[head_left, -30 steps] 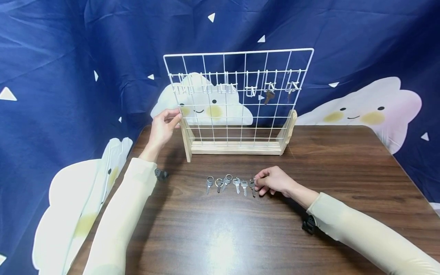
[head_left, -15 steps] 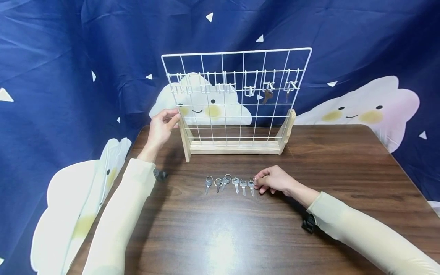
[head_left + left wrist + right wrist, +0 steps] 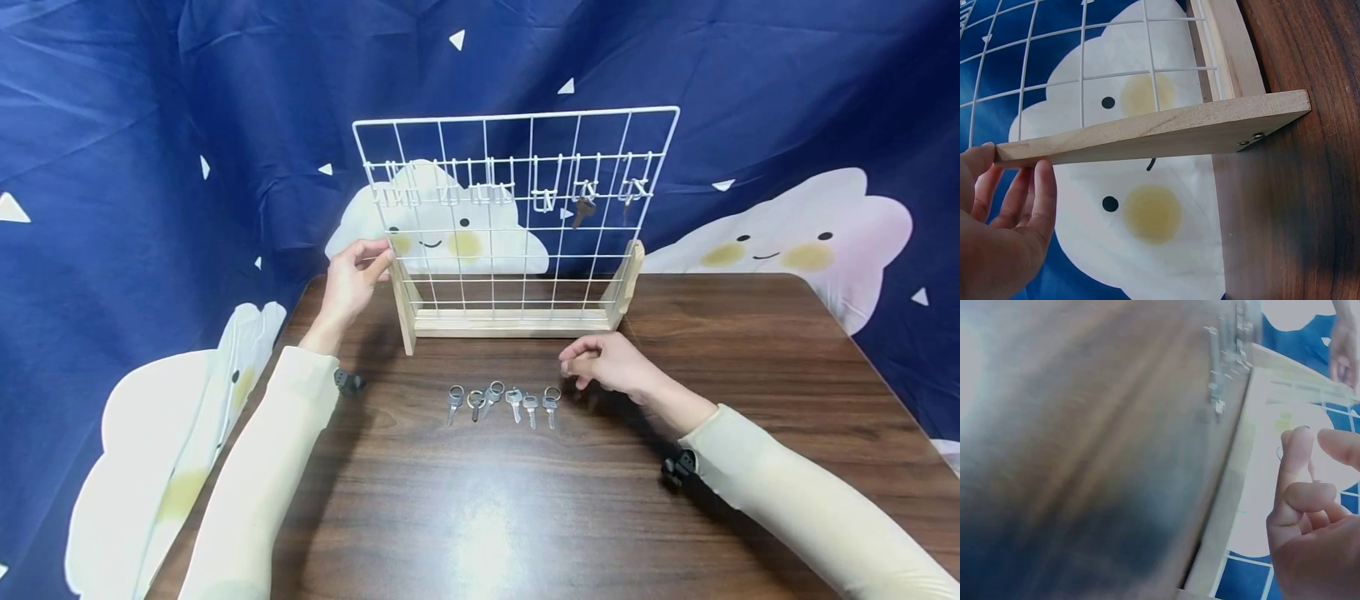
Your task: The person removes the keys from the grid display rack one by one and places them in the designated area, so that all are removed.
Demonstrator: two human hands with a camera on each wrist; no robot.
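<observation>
In the head view a white wire grid rack stands in a wooden base. My left hand grips the top of its left wooden side piece, thumb on one face and fingers on the other. Several metal keys with rings lie in a row on the table before the rack; the rightmost key is nearest my right hand. That hand hovers above and right of it, fingers loosely bent. Thumb and index fingertip stand apart in the right wrist view, with nothing visible between them. One brown key hangs on a hook.
A second, thinner key hangs from the rightmost hook. Other white hooks line the upper grid. Behind the brown wooden table hangs a blue curtain printed with clouds and triangles.
My right hand has let go of the rightmost key and moved up toward the rack. That key's ring shows now. My left hand keeps its grip on the rack.
</observation>
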